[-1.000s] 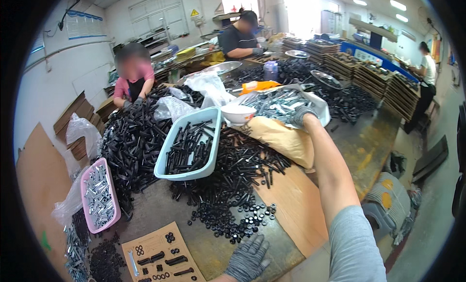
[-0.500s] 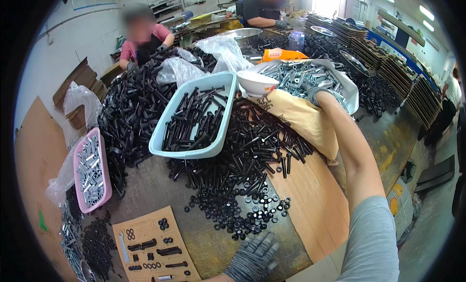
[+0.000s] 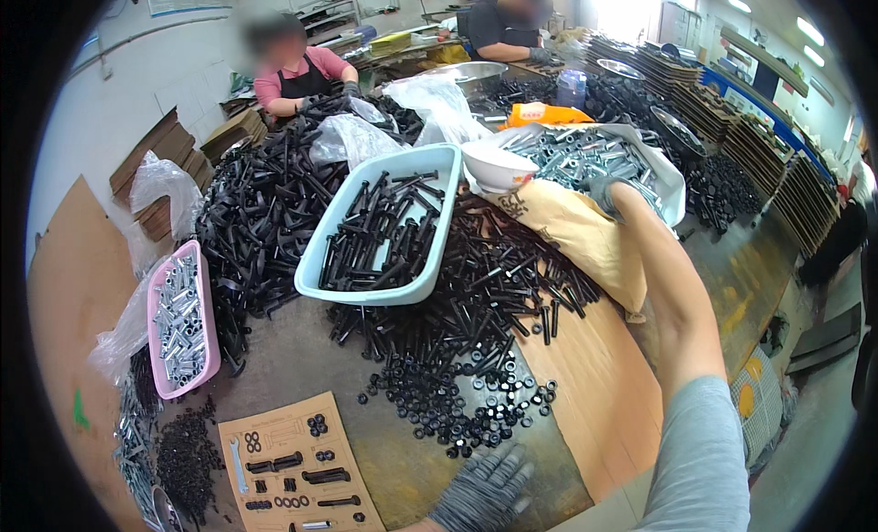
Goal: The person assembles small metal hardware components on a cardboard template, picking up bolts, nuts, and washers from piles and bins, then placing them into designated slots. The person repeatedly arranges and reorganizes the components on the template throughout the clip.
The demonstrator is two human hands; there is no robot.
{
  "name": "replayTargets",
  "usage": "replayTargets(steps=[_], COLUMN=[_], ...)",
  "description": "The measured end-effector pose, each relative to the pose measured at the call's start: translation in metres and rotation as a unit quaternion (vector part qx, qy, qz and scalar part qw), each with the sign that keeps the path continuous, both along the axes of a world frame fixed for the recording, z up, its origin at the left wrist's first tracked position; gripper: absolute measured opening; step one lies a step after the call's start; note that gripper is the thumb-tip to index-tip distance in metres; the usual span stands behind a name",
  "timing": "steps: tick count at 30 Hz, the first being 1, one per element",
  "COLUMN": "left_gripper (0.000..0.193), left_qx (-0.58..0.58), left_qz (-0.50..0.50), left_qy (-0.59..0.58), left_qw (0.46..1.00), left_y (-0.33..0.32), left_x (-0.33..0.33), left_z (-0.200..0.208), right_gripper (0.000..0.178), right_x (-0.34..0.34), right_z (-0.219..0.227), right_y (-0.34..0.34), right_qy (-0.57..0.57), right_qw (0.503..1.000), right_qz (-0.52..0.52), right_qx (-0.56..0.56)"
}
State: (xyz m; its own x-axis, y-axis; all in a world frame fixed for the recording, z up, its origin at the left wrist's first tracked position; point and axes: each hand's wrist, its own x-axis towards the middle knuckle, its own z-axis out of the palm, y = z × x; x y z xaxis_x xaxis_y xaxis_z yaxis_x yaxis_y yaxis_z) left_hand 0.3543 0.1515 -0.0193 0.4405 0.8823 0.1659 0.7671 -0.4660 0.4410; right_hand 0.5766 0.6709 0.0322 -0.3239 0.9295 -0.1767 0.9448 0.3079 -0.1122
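My left hand [image 3: 483, 491], in a grey glove, lies flat at the table's near edge, palm down and fingers spread. Just beyond its fingertips is a heap of black nuts [image 3: 466, 404]. My right arm reaches far forward, and my gloved right hand [image 3: 604, 195] is at the near side of a pile of silver metal sleeves [image 3: 585, 157]. Its fingers are hidden, so I cannot see what they hold. A paper sack [image 3: 576, 225] lies in front of that pile, with a white bowl [image 3: 498, 171] beside it. Black bolts [image 3: 494, 267] are heaped between the two hands.
A cardboard sheet [image 3: 274, 422] carries laid-out hardware and a small wrench [image 3: 239, 465]. A light-blue basin [image 3: 375, 296] contains black bolts; a pink basin [image 3: 208, 335] contains silver sleeves. Two people work across the table. Cardboard stacks [image 3: 732, 125] stand at the far right.
The whole view has shifted slightly. My right hand remains at the silver sleeves and my left stays flat. The person in pink has brought their hands closer together over the black pile.
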Motion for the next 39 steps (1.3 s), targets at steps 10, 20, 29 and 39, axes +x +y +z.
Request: replayTargets(steps=[10, 20, 29, 39], left_gripper=[0.052, 0.053, 0.050, 0.050], left_qx=[-0.028, -0.006, 0.026, 0.029], left_qz=[-0.001, -0.029, -0.021, -0.019], left_qy=[-0.016, 0.066, 0.060, 0.064], left_qw=[0.999, 0.997, 0.998, 0.997], left_y=[-0.002, 0.006, 0.001, -0.004], left_x=[-0.001, -0.004, -0.006, -0.014], left_z=[-0.008, 0.000, -0.005, -0.011], right_gripper=[0.043, 0.015, 0.019, 0.028], right_x=[0.010, -0.057, -0.146, -0.174], right_z=[0.001, 0.073, 0.013, 0.046], right_y=[-0.027, -0.107, -0.169, -0.214], right_qy=[0.412, 0.484, 0.180, 0.199], right_qw=[0.909, 0.874, 0.909, 0.954], right_qz=[-0.049, 0.050, 0.047, 0.175], right_qx=[-0.048, 0.004, 0.374, 0.140])
